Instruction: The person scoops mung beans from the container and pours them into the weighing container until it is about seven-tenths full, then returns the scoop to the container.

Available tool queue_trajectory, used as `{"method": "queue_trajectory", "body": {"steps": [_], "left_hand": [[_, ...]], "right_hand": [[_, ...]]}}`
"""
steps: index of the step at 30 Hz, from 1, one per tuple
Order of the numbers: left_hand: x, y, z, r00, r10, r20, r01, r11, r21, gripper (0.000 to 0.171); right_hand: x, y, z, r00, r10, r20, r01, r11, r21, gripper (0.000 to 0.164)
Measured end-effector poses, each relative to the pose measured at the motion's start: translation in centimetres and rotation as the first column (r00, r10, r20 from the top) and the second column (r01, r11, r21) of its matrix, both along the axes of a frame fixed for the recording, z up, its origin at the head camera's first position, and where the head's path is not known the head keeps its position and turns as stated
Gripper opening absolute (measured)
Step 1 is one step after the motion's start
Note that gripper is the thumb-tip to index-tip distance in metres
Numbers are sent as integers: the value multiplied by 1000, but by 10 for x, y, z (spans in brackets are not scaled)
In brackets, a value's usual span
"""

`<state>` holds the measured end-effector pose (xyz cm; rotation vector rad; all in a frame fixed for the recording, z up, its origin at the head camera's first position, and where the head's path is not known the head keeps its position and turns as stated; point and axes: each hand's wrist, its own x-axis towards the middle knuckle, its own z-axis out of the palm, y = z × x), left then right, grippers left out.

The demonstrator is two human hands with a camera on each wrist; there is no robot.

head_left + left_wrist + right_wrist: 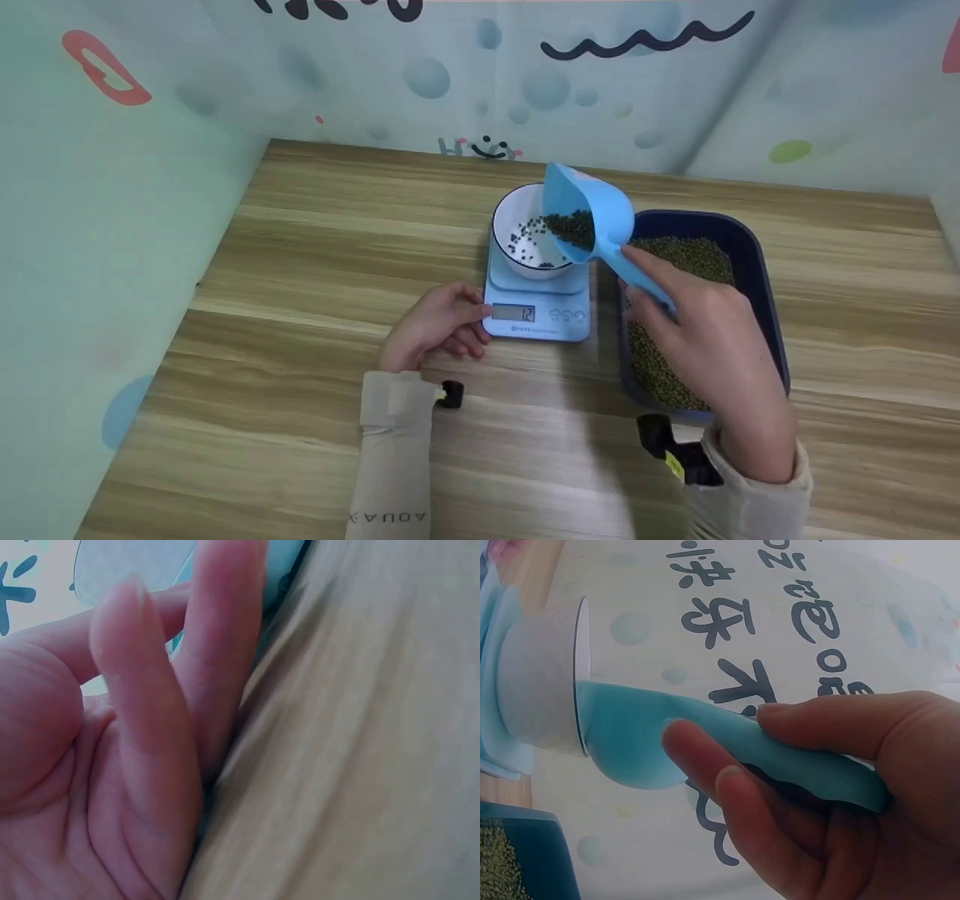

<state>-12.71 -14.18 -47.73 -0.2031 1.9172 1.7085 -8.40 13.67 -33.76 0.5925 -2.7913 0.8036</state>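
My right hand (716, 337) grips the handle of a light-blue scoop (611, 214), tilted over a white bowl (514, 206) with a dark rim. Small dark-green beans (574, 229) lie at the scoop's mouth, and several are scattered inside the bowl. In the right wrist view the scoop's lip (592, 701) overlaps the bowl's rim (583, 630). The bowl stands on a light-blue kitchen scale (555, 328), whose display (514, 313) seems to read 12. My left hand (435, 319) holds the scale's left edge, thumb beside the display and fingers bent below.
To the right of the scale stands a dark-blue tub (772, 345) of green beans (697, 259), partly under my right hand. A wood-grain table (300, 337) carries everything. Printed backdrop sheets (360, 82) rise along its far and left edges.
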Motion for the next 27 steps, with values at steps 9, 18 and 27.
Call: {"method": "queue_trajectory", "body": {"steps": [9,18,27], "left_hand": [[0,0,-1,1000,11,5,-11,1000,5,27],[1,0,0,1000,10,4,-10,1000,-5,25],[1,0,-1,1000,14,11,-14,1000,13,26]], "right_hand": [[0,1,0,1000,-4,-26,4,1000,5,41],[1,1,0,1000,3,-21,-3,1000,2,41],[0,1,-1,1000,0,-19,0,1000,15,42]]}}
